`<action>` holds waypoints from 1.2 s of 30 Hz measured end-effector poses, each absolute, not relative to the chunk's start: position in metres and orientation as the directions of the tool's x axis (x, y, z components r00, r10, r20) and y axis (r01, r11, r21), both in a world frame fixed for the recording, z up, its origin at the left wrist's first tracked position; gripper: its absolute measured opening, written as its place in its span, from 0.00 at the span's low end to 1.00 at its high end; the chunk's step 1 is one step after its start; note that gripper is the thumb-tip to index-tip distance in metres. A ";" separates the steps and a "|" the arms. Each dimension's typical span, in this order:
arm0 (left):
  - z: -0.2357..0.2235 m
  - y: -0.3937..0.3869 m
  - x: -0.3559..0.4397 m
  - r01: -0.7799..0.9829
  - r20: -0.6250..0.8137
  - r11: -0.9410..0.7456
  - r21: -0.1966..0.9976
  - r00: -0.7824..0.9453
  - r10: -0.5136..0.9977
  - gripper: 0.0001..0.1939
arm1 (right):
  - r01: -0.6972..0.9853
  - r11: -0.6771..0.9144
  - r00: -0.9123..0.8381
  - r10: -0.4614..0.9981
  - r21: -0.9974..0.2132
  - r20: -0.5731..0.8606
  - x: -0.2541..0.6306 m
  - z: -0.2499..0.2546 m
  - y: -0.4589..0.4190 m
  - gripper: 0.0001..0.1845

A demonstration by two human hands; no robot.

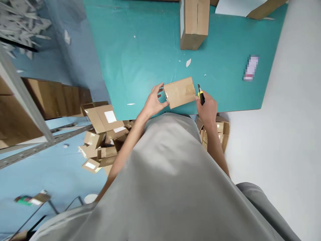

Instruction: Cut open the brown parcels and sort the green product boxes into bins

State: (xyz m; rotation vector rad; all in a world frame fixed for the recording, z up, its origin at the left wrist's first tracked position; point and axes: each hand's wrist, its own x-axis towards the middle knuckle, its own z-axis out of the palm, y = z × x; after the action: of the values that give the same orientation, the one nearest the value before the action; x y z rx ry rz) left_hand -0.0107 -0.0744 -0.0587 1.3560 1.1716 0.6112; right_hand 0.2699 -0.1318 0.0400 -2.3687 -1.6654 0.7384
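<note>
Small box (177, 93), brown cardboard, lies slightly skewed near the close edge of the green counter (140, 63), right in front of the person's grey-clad body. Left grip (154, 103) spans the box's left end, thumb at the near corner, fingers at the far one, so it's holding the box. Right grip (208, 107) is closed round a yellow-and-black utility knife (201, 96), blade out and pointing away from the body; a fingertip seems to touch the box's right end, blade itself just beside, apart from the cardboard. Tape patch (190, 89) sits on top near that right end. Step in hand, as judged: steadying and positioning the box, knife at the ready, no cut visible on the top face. The next move calls for a firm left hold, left fingers out of the blade's line, and a shallow, controlled edge if the tape is touched. Taller box (193, 25) stands at the far side, white scrap (188, 62) between; pixelated item (251, 68) off right, can't identify.
</note>
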 end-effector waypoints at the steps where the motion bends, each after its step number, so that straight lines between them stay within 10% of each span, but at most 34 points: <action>1: -0.061 -0.076 -0.013 0.264 -0.286 0.194 0.945 0.377 0.881 0.54 | 0.827 -0.369 0.256 0.919 -0.425 -0.300 0.277 0.027 -0.131 0.28; 25: -0.038 -0.062 -0.003 0.566 -0.180 -0.032 0.824 0.315 0.932 0.35 | 0.708 -0.445 0.210 0.874 -0.548 -0.438 0.274 0.003 -0.145 0.22; 36: -0.019 -0.051 0.064 0.500 -0.075 -0.421 0.757 0.707 0.704 0.16 | 0.783 -0.445 0.217 0.850 -0.435 -0.479 0.262 0.027 -0.147 0.31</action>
State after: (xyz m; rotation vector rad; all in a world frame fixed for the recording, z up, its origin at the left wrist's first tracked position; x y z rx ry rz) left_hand 0.0644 -0.0511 -0.0187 2.1087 0.9138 0.3237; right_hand 0.2617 -0.1473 0.0270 -2.3715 -1.5977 1.0397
